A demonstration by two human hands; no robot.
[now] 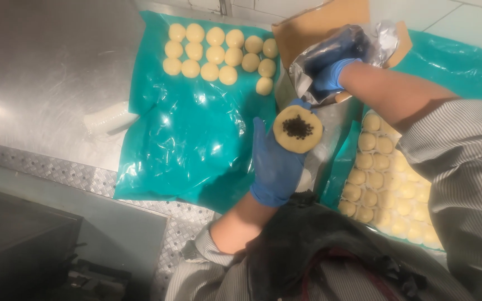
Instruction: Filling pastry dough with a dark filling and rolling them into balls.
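Note:
My left hand (274, 167), in a blue glove, holds a flattened disc of pale dough (298, 129) with a dark crumbly filling in its middle. My right hand (330, 75), also gloved in blue, reaches into a silver foil bag (364, 42) that sits in a brown cardboard box (308, 25). Its fingers are closed inside the bag's mouth; what they hold is hidden.
Several dough balls (218, 53) lie in rows on a teal plastic sheet (191, 139) on the steel table (51, 67). More dough balls (386, 184) lie on teal plastic at the right. A clear plastic roll (110, 118) lies at the sheet's left edge.

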